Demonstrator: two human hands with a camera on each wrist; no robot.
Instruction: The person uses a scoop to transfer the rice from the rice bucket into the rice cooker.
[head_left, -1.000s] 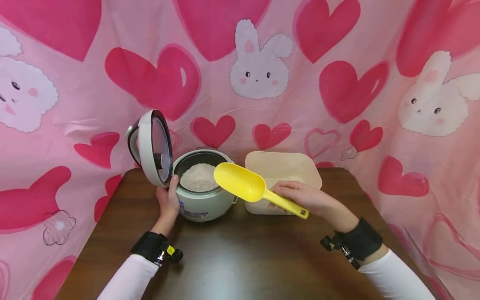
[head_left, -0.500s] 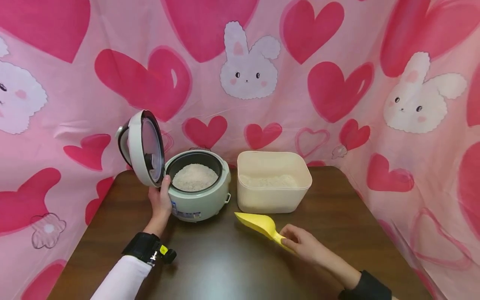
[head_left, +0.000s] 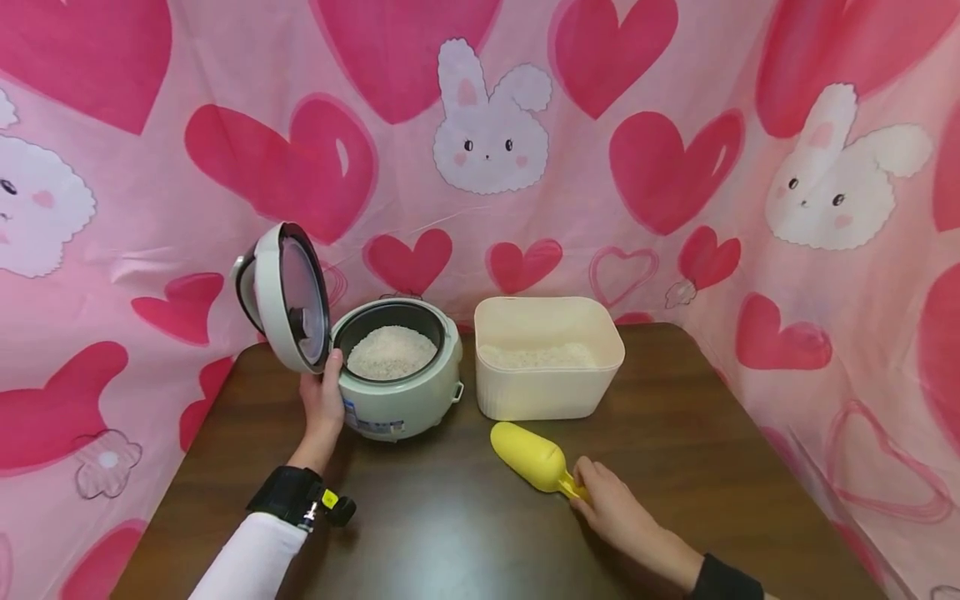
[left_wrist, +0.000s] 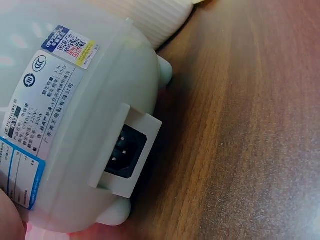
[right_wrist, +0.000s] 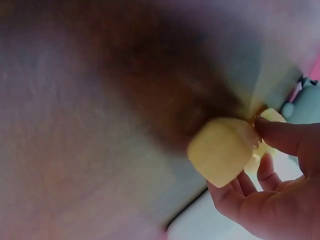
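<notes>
My left hand (head_left: 322, 404) grips the side of a pale green rice cooker (head_left: 405, 404), thumb by the rim below the raised lid (head_left: 281, 300). Its other fingers are mostly hidden. White rice (head_left: 392, 352) is heaped in the cooker's dark pot. In the left wrist view, the cooker's power socket (left_wrist: 126, 151) and labels show beside a bit of the hand. My right hand (head_left: 615, 512) pinches the handle of a yellow scoop (head_left: 528, 456), whose rounded underside faces up, low over or on the table; contact cannot be told. The handle end (right_wrist: 220, 150) juts out between the fingers.
A cream plastic bin (head_left: 543, 396) stands right of the cooker, with rice (head_left: 540, 357) low inside. Both stand toward the back of the dark wooden table (head_left: 442, 533). Behind it hangs a pink cloth (head_left: 405, 167) printed with hearts and rabbits.
The right hand has brought the scoop from in front of the bin down toward the table and turned its hollow side downward. The left hand has stayed at the cooker.
</notes>
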